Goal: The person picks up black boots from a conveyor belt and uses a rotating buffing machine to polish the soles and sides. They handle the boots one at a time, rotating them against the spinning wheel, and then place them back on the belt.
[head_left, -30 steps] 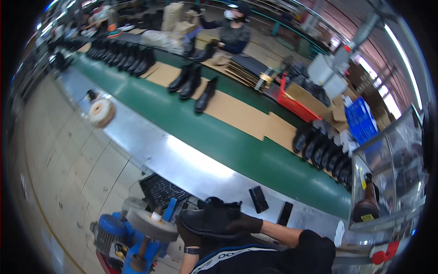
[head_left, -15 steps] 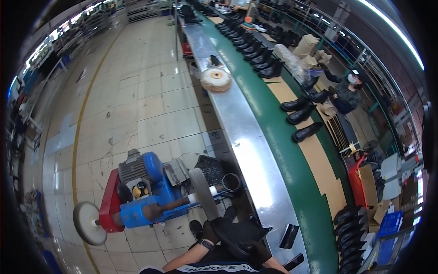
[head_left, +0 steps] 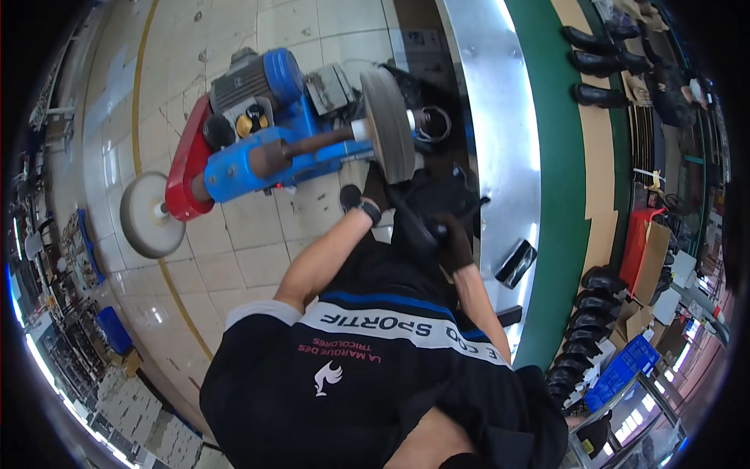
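Observation:
Both of my hands wear dark gloves and hold a black shoe (head_left: pixel 428 205) just below the grey buffing wheel (head_left: pixel 387 125) of a blue motor machine (head_left: pixel 269 129). My left hand (head_left: pixel 358 200) grips the shoe's left end, close to the wheel. On the shoe's lower right side sits my right hand (head_left: pixel 455 244). Whether the shoe touches the wheel I cannot tell. My black shirt fills the lower middle of the view.
A red guard (head_left: pixel 186 168) and a pale round disc (head_left: pixel 145 215) sit at the machine's left end. A shiny metal ledge (head_left: pixel 492 117) and green conveyor belt (head_left: pixel 556 156) run on the right, carrying black boots (head_left: pixel 595 64). More boots (head_left: pixel 587 313), a blue crate (head_left: pixel 621 374) and a red bin (head_left: pixel 637 244) lie beyond.
The view has swung down toward the machine and my body. The buffing wheel now stands just above my hands, which still hold the black shoe.

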